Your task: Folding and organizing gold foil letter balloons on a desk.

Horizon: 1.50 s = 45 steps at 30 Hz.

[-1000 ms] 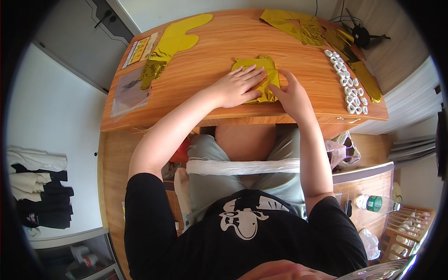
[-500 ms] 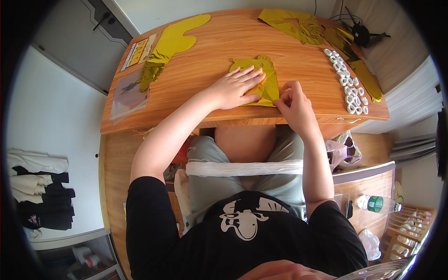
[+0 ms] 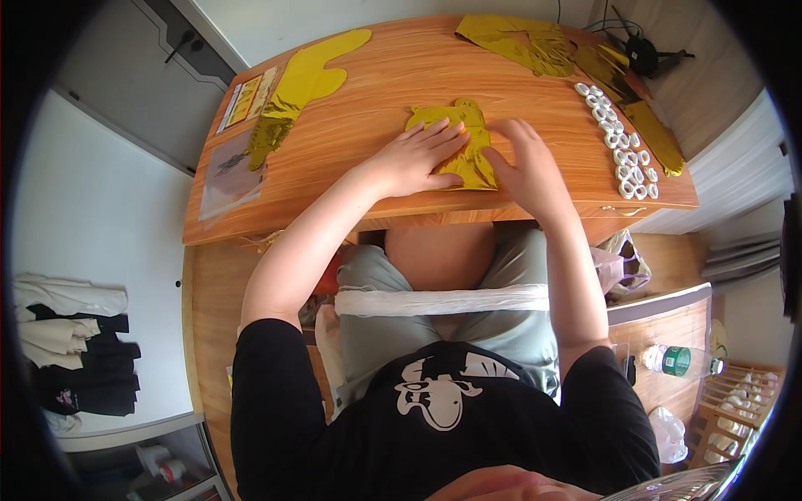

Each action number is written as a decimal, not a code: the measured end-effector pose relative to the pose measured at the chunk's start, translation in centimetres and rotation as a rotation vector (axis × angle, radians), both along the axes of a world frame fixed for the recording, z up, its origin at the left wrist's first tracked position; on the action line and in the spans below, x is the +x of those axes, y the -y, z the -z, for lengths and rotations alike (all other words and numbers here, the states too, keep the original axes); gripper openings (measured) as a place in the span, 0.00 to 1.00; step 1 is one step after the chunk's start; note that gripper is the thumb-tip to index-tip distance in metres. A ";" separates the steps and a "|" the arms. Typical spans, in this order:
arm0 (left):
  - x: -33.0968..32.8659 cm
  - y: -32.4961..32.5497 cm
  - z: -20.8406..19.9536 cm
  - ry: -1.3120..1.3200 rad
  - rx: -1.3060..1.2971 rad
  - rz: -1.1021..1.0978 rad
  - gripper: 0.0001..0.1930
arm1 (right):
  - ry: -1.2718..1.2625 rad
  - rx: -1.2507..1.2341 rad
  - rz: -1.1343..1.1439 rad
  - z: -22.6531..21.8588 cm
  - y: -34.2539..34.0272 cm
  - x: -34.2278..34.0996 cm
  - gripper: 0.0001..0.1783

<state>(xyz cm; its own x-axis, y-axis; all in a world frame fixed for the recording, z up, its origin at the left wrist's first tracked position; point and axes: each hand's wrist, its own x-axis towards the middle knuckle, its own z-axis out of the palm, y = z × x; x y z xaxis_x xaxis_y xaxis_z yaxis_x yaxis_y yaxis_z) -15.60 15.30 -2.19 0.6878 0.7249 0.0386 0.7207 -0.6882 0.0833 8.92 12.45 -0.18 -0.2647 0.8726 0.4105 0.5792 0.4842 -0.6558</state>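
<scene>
A gold foil balloon [image 3: 474,164], uninflated and folded into a small flat shape, lies near the front edge of the wooden table. Spread flat on its left part, my left hand [image 3: 415,160] presses it down, fingers stretched out. By the balloon's right edge is my right hand [image 3: 530,167], thumb and fingers apart with nothing between them. Whether its thumb tip still touches the foil, I cannot tell. Another flat gold foil balloon [image 3: 311,71] rests at the table's far left, and a gold foil piece [image 3: 518,43] lies at the far right.
Several small white ring-shaped rolls [image 3: 622,154] line the table's right side, beside more crumpled gold foil [image 3: 652,129]. A clear plastic sleeve [image 3: 230,177] and a printed card [image 3: 248,100] lie at the left. White strands [image 3: 439,301] stretch across my lap. A black cabled device [image 3: 643,54] stands back right.
My right hand has opened from a pinch at the foil's lower right corner and moved up along its right edge. My left hand stays flat on the foil.
</scene>
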 end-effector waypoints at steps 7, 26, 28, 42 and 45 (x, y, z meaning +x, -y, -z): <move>-0.3 -0.5 1.1 0.003 -0.007 -0.039 0.48 | 0.498 0.175 -0.043 3.2 -1.6 -2.5 0.43; -3.9 1.3 -2.4 -0.095 -0.115 -0.230 0.64 | 0.625 0.136 -0.018 3.1 -1.4 -2.6 0.44; -3.9 1.3 -2.5 -0.121 -0.126 -0.302 0.69 | 0.629 0.133 -0.018 3.0 -1.4 -2.6 0.44; -4.5 0.3 -1.8 -0.065 -0.334 -0.396 0.72 | 0.658 0.039 0.002 2.5 -1.3 -2.2 0.47; -6.5 0.2 -1.8 0.059 -0.347 -0.444 0.69 | 0.644 0.068 -0.022 2.1 -1.0 -3.5 0.48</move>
<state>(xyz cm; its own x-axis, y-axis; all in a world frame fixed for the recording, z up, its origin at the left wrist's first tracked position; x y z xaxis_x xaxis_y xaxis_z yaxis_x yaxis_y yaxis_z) -22.13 15.11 -0.41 0.3178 0.9212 -0.2244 0.9221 -0.2452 0.2994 5.43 13.48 -2.30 -0.4940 0.8419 0.2173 0.8359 0.5286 -0.1476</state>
